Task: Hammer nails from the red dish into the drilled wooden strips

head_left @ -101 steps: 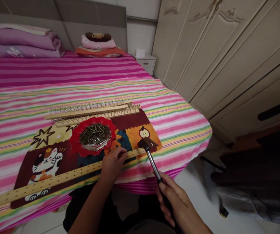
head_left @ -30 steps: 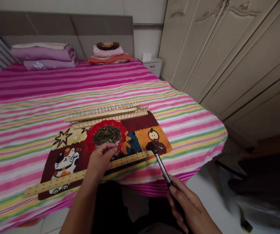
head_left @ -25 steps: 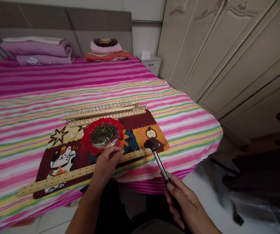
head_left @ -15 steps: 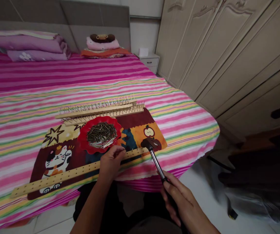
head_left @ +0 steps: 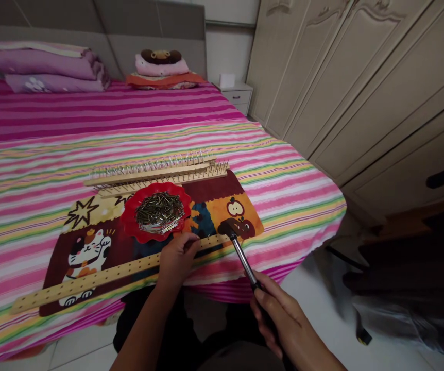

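My left hand point(head_left: 178, 259) is closed in a pinch over the wooden strip point(head_left: 127, 269), its fingertips on a small nail that is mostly hidden. Rows of small holes run along this strip. A hammer point(head_left: 244, 257) with a dark head and a shiny metal shaft is held by its black grip in my right hand point(head_left: 284, 314). The hammer head hangs close to the strip's right end, just right of my left fingertips. Loose nails point(head_left: 160, 212) fill a red scalloped bowl point(head_left: 129, 224) beyond my left hand.
Behind the bowl lie wooden strips point(head_left: 156, 175) with many nails standing out of them. A patterned mat point(head_left: 210, 193) lies under the work on a striped bed point(head_left: 295, 180). Folded bedding point(head_left: 52, 67) sits at the far end. Wardrobe doors point(head_left: 345, 87) stand along the right.
The view has shifted slightly. The hammer head has moved a little left, towards my left fingertips. My left hand keeps its pinch at the strip.
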### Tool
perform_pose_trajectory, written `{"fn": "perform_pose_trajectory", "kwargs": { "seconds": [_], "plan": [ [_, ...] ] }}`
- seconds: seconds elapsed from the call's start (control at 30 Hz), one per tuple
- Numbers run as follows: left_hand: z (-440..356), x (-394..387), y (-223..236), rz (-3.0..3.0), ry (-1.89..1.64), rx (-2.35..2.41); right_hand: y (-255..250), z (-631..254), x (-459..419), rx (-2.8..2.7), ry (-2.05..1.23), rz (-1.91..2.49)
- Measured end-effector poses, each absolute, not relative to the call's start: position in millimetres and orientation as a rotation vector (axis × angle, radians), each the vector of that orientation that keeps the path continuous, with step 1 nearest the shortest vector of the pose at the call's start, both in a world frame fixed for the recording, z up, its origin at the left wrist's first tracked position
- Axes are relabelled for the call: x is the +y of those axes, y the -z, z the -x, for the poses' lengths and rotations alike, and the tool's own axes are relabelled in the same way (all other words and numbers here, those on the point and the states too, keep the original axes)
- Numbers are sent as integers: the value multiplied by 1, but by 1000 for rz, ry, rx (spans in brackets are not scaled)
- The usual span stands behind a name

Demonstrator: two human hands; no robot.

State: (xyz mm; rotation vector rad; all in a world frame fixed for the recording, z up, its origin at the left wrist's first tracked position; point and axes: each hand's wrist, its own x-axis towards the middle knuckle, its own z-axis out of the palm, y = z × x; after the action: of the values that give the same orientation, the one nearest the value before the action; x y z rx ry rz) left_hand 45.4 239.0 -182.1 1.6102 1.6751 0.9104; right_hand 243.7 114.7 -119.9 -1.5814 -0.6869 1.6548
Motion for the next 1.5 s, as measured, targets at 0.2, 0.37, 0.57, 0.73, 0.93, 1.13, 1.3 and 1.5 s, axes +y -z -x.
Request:
{"fn": "perform_pose_trajectory", "kwargs": {
  "seconds": [0.2, 0.37, 0.57, 0.73, 0.93, 1.13, 1.3, 1.5],
  "plan": [
    [-47, 237, 182, -1671, -937, 1672, 116, -234, 124, -857, -1766, 1500],
    [-48, 236, 182, -1712, -941, 1649, 112, -227, 132, -942, -1793, 1526],
    [-46, 236, 187, -1734, -927, 1659, 115, -228, 134, -1052, -1852, 1501],
    [-48, 237, 185, -1736, -914, 1669, 112, -229, 130, -893, -1827, 1506],
    [-26, 243, 161, -1768, -951, 1741, 112, -235, 124, -761, -1743, 1543],
    [0, 277, 150, -1908, -536, 2121, 120, -237, 122, -695, -1666, 1555],
    [-3, 301, 154, -1975, -230, 2101, 123, -237, 122, -645, -1661, 1567],
    [3, 305, 148, -1959, -158, 2062, 123, -237, 122, -616, -1657, 1577]
  ]
}}
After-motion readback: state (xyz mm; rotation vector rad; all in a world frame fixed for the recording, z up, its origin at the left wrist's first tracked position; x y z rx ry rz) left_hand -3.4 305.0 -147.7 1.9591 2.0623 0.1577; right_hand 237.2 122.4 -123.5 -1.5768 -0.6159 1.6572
